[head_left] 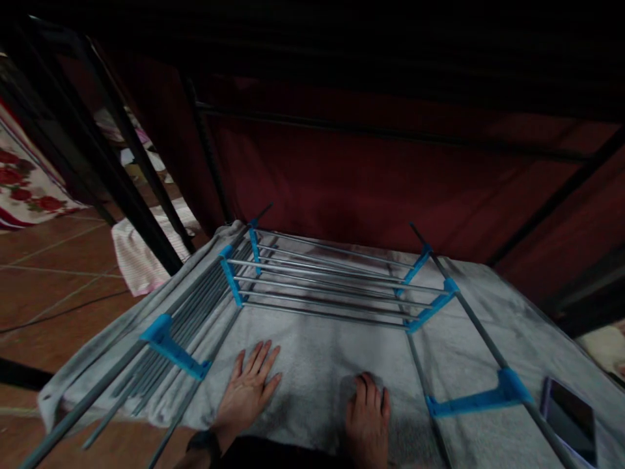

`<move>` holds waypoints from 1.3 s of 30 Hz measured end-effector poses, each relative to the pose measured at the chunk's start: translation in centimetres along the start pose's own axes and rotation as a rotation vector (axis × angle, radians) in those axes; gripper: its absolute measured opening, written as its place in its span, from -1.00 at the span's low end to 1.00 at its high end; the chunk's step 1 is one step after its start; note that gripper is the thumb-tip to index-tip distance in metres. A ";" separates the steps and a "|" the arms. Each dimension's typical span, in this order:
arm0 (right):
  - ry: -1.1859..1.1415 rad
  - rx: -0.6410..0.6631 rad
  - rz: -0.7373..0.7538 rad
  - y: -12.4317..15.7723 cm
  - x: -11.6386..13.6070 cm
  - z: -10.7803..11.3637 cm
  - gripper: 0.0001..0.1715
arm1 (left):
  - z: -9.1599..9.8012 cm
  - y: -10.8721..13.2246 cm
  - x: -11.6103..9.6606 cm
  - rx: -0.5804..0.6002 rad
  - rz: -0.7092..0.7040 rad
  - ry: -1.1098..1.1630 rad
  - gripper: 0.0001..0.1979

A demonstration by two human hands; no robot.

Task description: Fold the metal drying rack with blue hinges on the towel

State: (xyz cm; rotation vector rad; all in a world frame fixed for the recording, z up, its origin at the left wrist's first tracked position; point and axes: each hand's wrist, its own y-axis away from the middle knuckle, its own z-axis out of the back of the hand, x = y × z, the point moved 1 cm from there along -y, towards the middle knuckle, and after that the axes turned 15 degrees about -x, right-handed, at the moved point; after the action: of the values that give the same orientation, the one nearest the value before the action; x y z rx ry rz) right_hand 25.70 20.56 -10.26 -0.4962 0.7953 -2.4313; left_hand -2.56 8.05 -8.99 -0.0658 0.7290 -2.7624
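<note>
Left hand (pixel 249 391) flat, fingers spread, resting on grey towel (pixel 312 345) just in front of rack (pixel 332 281). Right hand (pixel 367 417) beside it, palm down, fingers together, gripping nothing. Phone (pixel 571 417) right of rack.

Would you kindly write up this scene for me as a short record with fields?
Surface: grey towel spread over a tiled floor
Left hand: flat on the towel, fingers spread
Right hand: palm down on the towel, fingers together
Rack: grey metal rods joined by blue clips, lying on the towel just beyond both hands
Phone: on the towel at the right, screen dark
Background: dark red cloth behind the rack
</note>
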 end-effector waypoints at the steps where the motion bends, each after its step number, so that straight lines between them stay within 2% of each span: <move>1: 0.003 -0.007 0.019 -0.1 0.0 0.2 -0.55 | 0.0 0.0 -0.1 -0.011 -0.003 -0.001 -0.40; 6: -0.001 -0.081 0.091 0.0 -0.4 0.2 -0.58 | 0.0 0.3 -0.3 -0.073 -0.024 -0.018 -0.40; 12: -0.027 -0.124 0.096 0.7 -1.7 -1.5 -0.59 | 0.1 0.7 -0.6 -0.107 -0.041 -0.021 -0.41; 17: -0.173 -0.077 -0.065 0.8 -3.6 -2.5 -0.62 | -0.5 0.9 -0.1 -0.083 0.027 0.050 -0.48; 20: -0.379 -0.071 -0.129 -1.0 -4.0 -1.3 -0.65 | -0.7 0.2 0.3 -0.103 0.146 0.153 -0.56; 22: -0.515 -0.020 -0.199 -3.4 -3.5 0.6 -0.65 | -0.2 -1.1 0.1 -0.206 0.183 0.241 -0.58; 25: -0.659 0.026 -0.288 -8.8 -2.0 4.7 -0.63 | 2.1 -4.9 -0.8 -0.377 0.133 0.358 -0.56; 28: -0.709 -0.058 -0.270 -15.4 -1.5 9.0 -0.67 | 5.5 -10.1 -2.3 -0.457 0.032 0.407 -0.43; 31: -0.611 -0.222 -0.255 -22.1 -3.1 12.4 -0.70 | 8.7 -15.2 -3.2 -0.558 -0.059 0.353 -0.33; 33: -0.537 -0.289 -0.290 -26.2 -5.0 13.6 -0.70 | 10.0 -18.0 -3.1 -0.581 -0.116 0.296 -0.33; 35: -0.450 -0.326 -0.379 -30.2 -7.1 14.0 -0.68 | 10.6 -20.1 -2.5 -0.569 -0.151 0.224 -0.40; 37: -0.347 -0.296 -0.435 -34.0 -8.8 13.6 -0.67 | 10.6 -21.7 -1.3 -0.531 -0.167 0.150 -0.49; 39: -0.242 -0.195 -0.520 -37.5 -9.9 12.7 -0.66 | 10.1 -23.1 0.2 -0.453 -0.208 0.097 -0.54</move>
State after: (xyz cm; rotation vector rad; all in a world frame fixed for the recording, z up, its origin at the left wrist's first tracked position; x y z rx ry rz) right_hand 25.95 46.61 21.19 -1.1746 0.8850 -2.6857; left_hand -7.59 22.34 11.12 -0.1048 1.4366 -2.7446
